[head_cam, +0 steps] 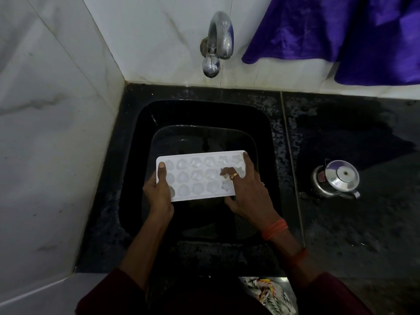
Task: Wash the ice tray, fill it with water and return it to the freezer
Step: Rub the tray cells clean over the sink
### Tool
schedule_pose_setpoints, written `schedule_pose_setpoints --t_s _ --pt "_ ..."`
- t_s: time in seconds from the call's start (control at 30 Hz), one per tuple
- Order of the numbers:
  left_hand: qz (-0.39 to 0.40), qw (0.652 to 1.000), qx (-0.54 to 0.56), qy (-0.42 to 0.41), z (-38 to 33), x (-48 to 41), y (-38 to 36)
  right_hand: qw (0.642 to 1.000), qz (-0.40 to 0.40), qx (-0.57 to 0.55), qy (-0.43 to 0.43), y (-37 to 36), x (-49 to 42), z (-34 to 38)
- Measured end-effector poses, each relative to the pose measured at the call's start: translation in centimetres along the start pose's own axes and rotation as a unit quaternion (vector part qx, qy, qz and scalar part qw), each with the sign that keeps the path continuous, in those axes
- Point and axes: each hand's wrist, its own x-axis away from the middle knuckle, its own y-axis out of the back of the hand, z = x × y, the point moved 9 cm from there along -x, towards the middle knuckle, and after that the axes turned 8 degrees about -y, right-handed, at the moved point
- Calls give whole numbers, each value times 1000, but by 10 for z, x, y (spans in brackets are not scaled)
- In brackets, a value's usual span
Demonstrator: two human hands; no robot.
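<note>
Two hands, one ice tray (200, 176) held over the sink (136, 155).
The left hand (159, 192) grips the tray's left end, thumb on top. The right hand (247, 194) clasps the right end, fingers spread across the cells and thumb at the near edge. The tray lies roughly level above the middle of the basin, nearer than the tap (219, 42) (no stream visible). My worry: wet plastic could slip from either grip and drop, or the tray could tilt and spill once filled.
</note>
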Motion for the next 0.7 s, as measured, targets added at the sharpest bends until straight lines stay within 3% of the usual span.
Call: schedule_pose_setpoints --t_s 0.7 --pt "-10 1000 -8 -18 -3 4 1 999 41 6 -4 -4 0 -6"
